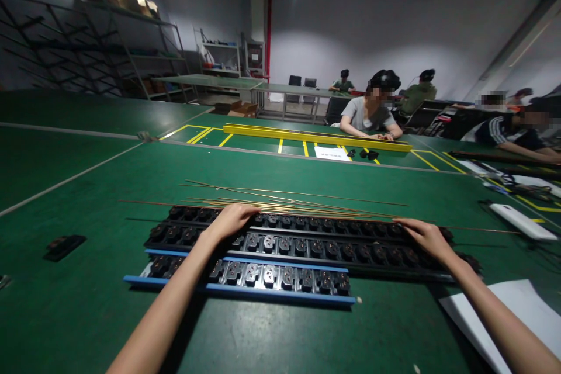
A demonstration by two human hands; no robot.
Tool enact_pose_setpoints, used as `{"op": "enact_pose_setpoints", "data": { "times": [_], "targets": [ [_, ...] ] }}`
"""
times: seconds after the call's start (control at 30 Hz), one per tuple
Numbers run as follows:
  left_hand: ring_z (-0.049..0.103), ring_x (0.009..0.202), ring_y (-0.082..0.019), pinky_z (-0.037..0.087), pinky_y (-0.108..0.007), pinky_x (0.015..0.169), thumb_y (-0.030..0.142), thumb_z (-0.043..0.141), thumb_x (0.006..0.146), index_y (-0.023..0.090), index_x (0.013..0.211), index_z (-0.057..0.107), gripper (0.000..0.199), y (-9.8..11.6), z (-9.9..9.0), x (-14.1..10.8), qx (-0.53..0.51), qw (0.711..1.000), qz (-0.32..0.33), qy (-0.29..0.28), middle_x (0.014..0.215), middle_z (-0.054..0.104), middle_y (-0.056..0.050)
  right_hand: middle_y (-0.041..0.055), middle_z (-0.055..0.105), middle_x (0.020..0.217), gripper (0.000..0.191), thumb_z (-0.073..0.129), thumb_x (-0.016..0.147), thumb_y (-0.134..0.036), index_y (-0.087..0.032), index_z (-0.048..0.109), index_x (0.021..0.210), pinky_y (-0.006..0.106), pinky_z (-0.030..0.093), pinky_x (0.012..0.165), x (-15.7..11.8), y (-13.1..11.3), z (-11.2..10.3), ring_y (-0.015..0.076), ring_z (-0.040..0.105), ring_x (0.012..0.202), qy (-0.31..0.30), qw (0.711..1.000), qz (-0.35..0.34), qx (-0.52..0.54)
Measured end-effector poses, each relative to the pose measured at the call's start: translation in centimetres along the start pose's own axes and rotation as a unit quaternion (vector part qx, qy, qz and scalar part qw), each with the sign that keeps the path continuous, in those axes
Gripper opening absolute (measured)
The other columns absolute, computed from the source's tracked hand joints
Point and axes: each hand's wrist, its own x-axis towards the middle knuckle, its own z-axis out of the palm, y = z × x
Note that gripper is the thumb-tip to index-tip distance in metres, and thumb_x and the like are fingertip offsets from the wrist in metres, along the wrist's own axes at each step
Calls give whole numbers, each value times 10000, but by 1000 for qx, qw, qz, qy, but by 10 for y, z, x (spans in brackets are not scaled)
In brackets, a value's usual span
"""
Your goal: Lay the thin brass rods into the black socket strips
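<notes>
My left hand (231,218) and my right hand (423,235) reach over the back edge of long black socket strips (302,246). A thin copper-coloured rod (482,229) runs along that edge, sticking out past the strips on both sides. My left fingers are pinched on it near the middle left; my right fingers pinch it farther right. Several similar loose rods (280,196) lie on the green table just behind. Nearest me sits a shorter socket strip in a blue channel (272,292), partly hidden by my left forearm. Rows of black sockets fill the strips.
A small black part (65,247) lies at left. White paper (521,315) and a white power strip (523,222) are at right. Across the green table (109,175), a yellow channel (315,137) lies before a seated person (372,108). Other people sit farther back.
</notes>
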Motion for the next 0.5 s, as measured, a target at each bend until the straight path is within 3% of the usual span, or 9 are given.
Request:
{"op": "enact_pose_setpoints", "data": {
  "times": [0.23, 0.5],
  "targets": [
    [529, 1188, -179, 374, -309, 1026, 87, 369, 756, 235, 1238, 573, 544, 3, 4, -2, 28, 1000, -8, 5, 1274, 592, -3, 52, 672, 1128, 399, 451, 838, -438, -220, 677, 1085, 393, 469, 959, 1, 4, 3, 254, 614, 1059, 5, 1000, -1, -4],
    [523, 1197, -207, 386, -354, 1032, 129, 360, 776, 192, 1236, 573, 511, 17, 8, 2, 51, 998, 0, 37, 1289, 580, -44, 44, 672, 1127, 396, 459, 827, -431, -227, 679, 1085, 396, 474, 950, 1, 8, 5, 257, 617, 1053, 4, 1000, -3, -2]
  ]
}}
